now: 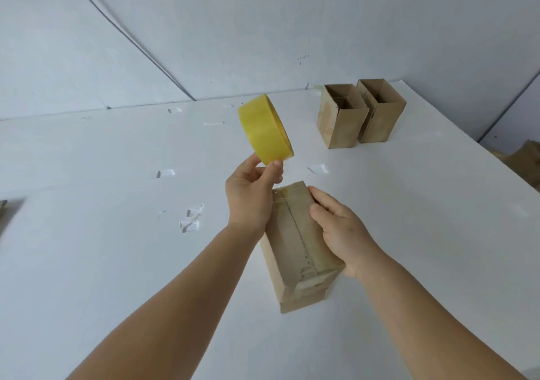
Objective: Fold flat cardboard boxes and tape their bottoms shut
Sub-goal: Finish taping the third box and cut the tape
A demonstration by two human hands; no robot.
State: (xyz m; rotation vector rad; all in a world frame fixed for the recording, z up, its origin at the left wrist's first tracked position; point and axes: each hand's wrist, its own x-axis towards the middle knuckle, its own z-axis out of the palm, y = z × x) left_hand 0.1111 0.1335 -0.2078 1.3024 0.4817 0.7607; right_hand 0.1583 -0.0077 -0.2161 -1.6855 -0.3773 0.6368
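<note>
— What's nearest?
— The brown cardboard box [298,251] lying on the white worktop [117,263], glossy tape along its seam; the right hand [339,230] grips its side.
— And the roll?
— Just beyond the box, the left hand [251,195] pinches the yellow tape roll [264,130]. I'd rub the tape ends down flat.
— Farther?
— Two open brown boxes [359,114], upright.
</note>
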